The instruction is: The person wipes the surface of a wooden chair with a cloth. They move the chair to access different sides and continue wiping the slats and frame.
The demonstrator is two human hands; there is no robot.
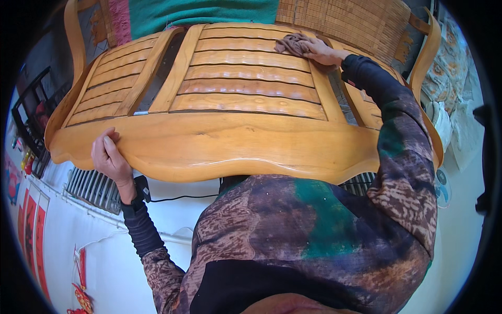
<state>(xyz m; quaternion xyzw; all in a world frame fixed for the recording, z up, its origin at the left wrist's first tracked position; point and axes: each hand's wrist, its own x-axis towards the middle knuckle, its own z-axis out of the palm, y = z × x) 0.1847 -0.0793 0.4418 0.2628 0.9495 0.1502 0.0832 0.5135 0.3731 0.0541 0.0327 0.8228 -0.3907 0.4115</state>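
A varnished wooden slatted bench (247, 92) spans the view before me, its broad smooth rail with a wavy edge (235, 145) nearest my body. At the upper right, my right hand (323, 54) grips a crumpled brown cloth (292, 44) pressed on the slats near the far right corner of the middle panel. My left hand (110, 155) is by the left part of the near rail, its fingers curled loosely at the wood; whether anything lies beneath the fingers is hidden. Both wrists have dark sleeves.
A green cloth (204, 11) and a woven bamboo mat (341, 23) lie along the far side. Curved wooden arms (74, 39) rise at both ends. Metal radiators (94, 186), a black cord (184, 198) and, at right, patterned fabric (447, 70) are around the bench.
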